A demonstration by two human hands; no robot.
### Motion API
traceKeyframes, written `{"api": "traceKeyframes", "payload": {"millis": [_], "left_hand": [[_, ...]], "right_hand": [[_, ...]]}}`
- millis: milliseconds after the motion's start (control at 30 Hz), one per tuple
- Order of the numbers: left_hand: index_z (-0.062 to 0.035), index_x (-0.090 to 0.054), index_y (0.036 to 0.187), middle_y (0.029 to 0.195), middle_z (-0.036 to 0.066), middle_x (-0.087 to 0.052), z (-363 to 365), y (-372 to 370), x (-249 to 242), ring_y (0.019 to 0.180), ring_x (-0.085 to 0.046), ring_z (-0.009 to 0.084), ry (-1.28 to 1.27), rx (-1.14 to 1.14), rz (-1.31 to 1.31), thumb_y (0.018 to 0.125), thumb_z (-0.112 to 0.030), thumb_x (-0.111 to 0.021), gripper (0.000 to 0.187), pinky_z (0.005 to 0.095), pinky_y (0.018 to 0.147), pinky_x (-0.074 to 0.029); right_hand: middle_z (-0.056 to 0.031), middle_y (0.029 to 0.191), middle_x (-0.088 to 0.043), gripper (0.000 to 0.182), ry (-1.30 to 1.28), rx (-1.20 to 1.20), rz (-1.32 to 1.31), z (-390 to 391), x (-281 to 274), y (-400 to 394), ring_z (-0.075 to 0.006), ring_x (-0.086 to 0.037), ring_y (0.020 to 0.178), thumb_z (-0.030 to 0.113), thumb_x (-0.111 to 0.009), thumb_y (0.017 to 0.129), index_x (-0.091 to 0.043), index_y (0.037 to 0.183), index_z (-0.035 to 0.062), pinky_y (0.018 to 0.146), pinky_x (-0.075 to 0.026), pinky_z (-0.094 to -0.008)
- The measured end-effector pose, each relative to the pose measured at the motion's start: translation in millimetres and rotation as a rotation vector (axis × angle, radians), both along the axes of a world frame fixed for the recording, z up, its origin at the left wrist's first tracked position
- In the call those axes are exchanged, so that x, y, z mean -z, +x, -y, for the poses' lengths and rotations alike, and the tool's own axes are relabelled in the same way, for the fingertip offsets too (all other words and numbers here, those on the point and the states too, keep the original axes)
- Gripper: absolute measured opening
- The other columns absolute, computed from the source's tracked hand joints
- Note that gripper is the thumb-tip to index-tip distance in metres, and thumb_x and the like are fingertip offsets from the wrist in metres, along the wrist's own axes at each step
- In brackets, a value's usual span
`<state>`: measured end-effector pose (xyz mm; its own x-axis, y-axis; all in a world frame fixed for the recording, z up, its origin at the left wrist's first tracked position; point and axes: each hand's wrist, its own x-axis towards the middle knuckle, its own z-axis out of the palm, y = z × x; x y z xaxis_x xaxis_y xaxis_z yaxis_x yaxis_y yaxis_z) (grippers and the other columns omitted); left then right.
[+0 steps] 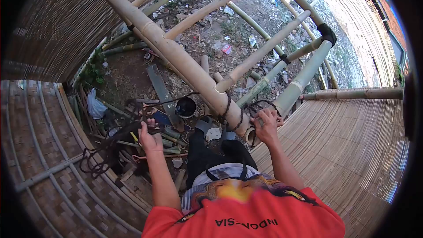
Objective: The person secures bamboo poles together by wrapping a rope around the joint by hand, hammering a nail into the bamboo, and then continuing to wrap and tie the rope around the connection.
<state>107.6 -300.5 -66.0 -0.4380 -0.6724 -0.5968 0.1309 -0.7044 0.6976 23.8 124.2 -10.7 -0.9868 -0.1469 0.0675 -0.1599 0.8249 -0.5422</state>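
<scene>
A thick bamboo pole point(185, 66) slants through the frame down to its hollow cut end near my right hand point(266, 126). Dark rope point(228, 108) is wound round this pole close to that end. Bent over the joint with a greenish bamboo pole point(297, 86), my right hand has its fingers closed at the rope there; they partly hide it. Off to the left, my left hand point(150, 138) is closed on a loose, tangled hank of the same rope point(112, 143), which is blurred. One strand stretches from the hank across to the wrapped pole.
Bamboo crosspieces point(269, 48) form a frame with black-bound corners. Below are a dark bucket point(186, 107), a plank point(162, 92), a white plastic bag point(96, 105) and cut bamboo on littered ground. A woven panel point(48, 163) lies left, a slatted bamboo screen point(339, 145) right.
</scene>
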Motion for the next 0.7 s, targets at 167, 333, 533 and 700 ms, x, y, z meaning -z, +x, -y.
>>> {"api": "traceKeyframes", "payload": {"millis": [167,333,533,700], "left_hand": [[-0.0041,-0.064,0.122,0.113,0.009,-0.071,-137.7,-115.6,134.1,0.107,-0.068,0.0221,0.290,0.463,0.151,0.100,-0.018,-0.068,0.026,0.0381,0.097,-0.054],[-0.0026,-0.062,0.130,0.110,0.015,-0.072,-190.6,-146.3,122.8,0.093,-0.073,0.0273,0.587,0.879,-0.298,0.102,-0.030,-0.062,0.039,0.0423,0.082,-0.062],[-0.0031,-0.057,0.129,0.104,0.014,-0.070,-240.6,-170.1,111.1,0.088,-0.071,0.0268,0.791,0.822,-0.099,0.103,-0.037,-0.064,0.043,0.0410,0.078,-0.062],[-0.0037,-0.066,0.120,0.101,0.009,-0.071,-230.1,-170.8,100.9,0.092,-0.069,0.0207,0.322,1.095,0.016,0.099,-0.030,-0.072,0.034,0.0365,0.080,-0.059]], "right_hand": [[-0.0038,0.099,-0.063,0.014,0.096,0.070,0.021,4.9,-13.2,1.8,-0.0320,-0.053,0.107,0.011,-0.079,0.076,-0.071,0.087,0.0143,0.094,-0.030,-0.0517],[-0.0045,0.100,-0.064,0.023,0.218,0.018,0.105,0.1,-29.4,-10.9,-0.0294,-0.054,0.113,0.024,-0.084,0.075,-0.075,0.094,0.0149,0.097,-0.026,-0.0532],[-0.0100,0.109,-0.065,0.040,0.191,0.086,0.080,10.6,-64.0,-61.4,-0.0332,-0.057,0.110,0.031,-0.088,0.077,-0.072,0.108,0.0109,0.101,-0.036,-0.0478],[-0.0323,0.143,-0.049,0.134,-0.039,0.031,0.651,4.6,14.1,-158.6,-0.0432,-0.045,0.140,0.051,-0.096,0.060,-0.023,0.162,0.0047,0.120,-0.034,-0.0464]]}}
